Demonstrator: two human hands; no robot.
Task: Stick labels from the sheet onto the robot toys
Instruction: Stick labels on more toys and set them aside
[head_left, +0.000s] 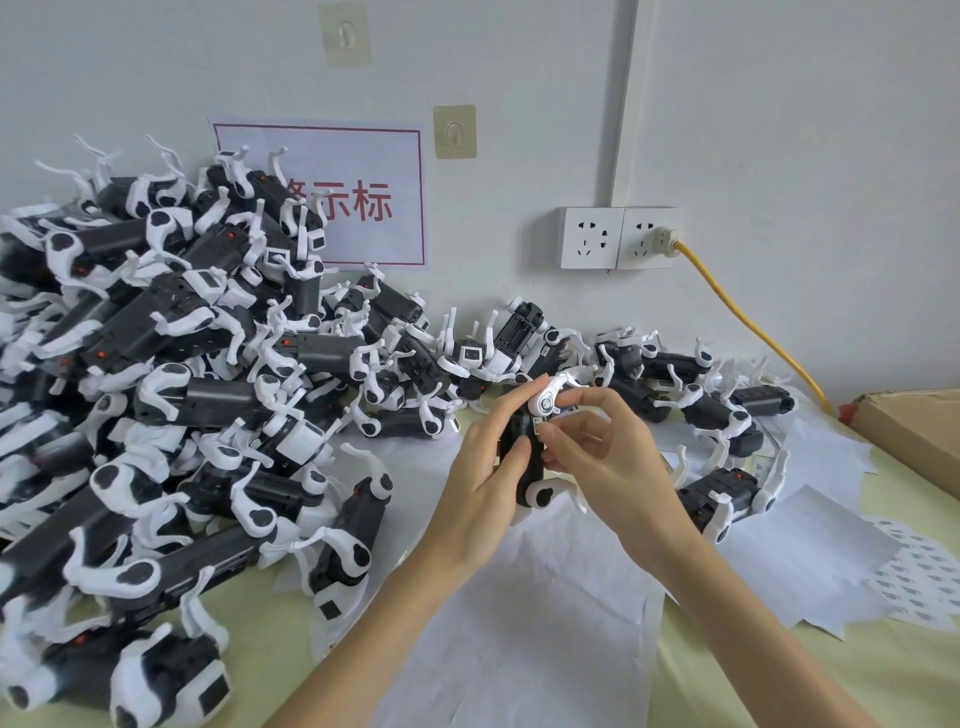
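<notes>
My left hand (485, 457) grips a black and white robot toy (535, 467) upright above the table's middle. My right hand (597, 457) pinches a small white label (544, 429) against the toy's black body, thumb and forefinger at its edge. A label sheet (919, 577) printed with several small labels lies at the right, partly under white paper. A large heap of the same robot toys (171, 374) fills the left. A smaller group of toys (711, 415) lies behind and to the right of my hands.
White backing papers (524, 613) cover the yellow-green table (810, 675) under my arms. A cardboard box (914, 431) sits at the far right. A yellow cable (748, 317) runs from the wall socket (618, 238) down to the table. A red-bordered sign (363, 202) hangs on the wall.
</notes>
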